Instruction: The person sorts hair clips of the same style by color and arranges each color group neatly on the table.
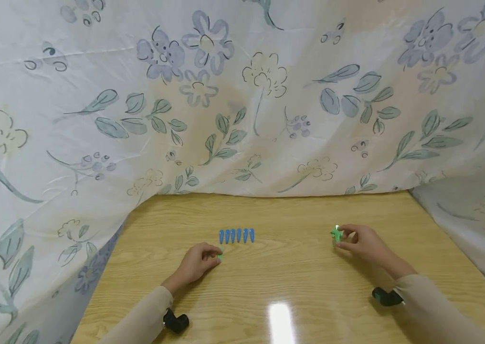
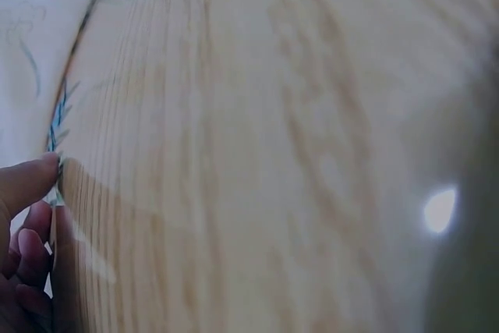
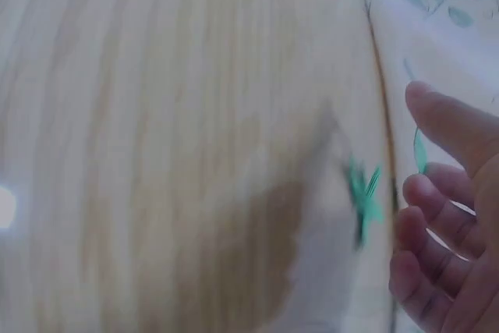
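My left hand (image 1: 197, 263) pinches a small green piece (image 1: 220, 254) between thumb and fingertips, just in front of a row of blue teardrop-shaped pieces (image 1: 236, 235). In the left wrist view its thumb and curled fingers (image 2: 33, 259) show at the left edge, largely covering the piece. Over on the right, my right hand (image 1: 360, 241) is beside a small cluster of green pieces (image 1: 335, 233) on the table. The right wrist view shows a slim green piece (image 3: 420, 152) between its thumb and index finger, with the cluster (image 3: 362, 200) beside the fingertips.
The wooden table (image 1: 285, 267) ends at a floral curtain (image 1: 242, 119) along the back and sides. A bright light reflection (image 1: 281, 322) lies on its front part. Black wrist devices (image 1: 175, 321) sit at both cuffs.
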Demonstrator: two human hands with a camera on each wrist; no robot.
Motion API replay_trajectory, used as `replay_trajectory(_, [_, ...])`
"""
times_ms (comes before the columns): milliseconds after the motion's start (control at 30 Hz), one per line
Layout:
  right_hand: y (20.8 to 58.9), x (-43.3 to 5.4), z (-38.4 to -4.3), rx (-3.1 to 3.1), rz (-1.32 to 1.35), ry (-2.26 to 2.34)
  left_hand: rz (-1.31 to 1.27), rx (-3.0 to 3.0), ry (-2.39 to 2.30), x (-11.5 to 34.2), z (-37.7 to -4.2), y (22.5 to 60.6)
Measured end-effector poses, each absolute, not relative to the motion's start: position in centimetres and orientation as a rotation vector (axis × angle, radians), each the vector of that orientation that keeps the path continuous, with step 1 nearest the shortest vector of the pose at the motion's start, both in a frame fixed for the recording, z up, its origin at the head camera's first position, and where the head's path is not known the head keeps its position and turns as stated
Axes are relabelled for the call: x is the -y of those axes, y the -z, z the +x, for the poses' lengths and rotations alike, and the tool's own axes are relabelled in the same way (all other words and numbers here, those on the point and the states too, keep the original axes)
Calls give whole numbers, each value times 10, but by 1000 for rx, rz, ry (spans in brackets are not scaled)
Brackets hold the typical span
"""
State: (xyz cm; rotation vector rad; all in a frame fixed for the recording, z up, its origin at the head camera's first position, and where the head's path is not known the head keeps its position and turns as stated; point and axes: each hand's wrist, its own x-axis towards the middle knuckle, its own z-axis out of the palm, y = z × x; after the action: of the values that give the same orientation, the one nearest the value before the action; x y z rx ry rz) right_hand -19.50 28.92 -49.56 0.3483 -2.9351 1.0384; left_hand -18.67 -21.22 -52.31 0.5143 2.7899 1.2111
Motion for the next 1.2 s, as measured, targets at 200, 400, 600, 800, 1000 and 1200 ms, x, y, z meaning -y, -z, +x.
replay_trajectory(200, [483,-267,-191,2966,391,-927,523,-2794,-1210,213,-187,525])
replay_trajectory(400, [482,-252,-190,2959,460,-875,513,-2798,-1216,212,-185,525])
replay_trajectory(600, [481,-235,-192,2966,498,-875,495,-2799,-1210,212,-183,526])
replay_trajectory(800, [479,-218,-194,2965,540,-903,507,-2795,-1212,211,-183,525])
replay_trajectory(1000, [479,-199,-195,2957,572,-947,534,-2784,-1217,212,-185,526])
replay_trajectory(1200, [479,-179,-195,2948,610,-917,564,-2788,-1224,214,-186,526])
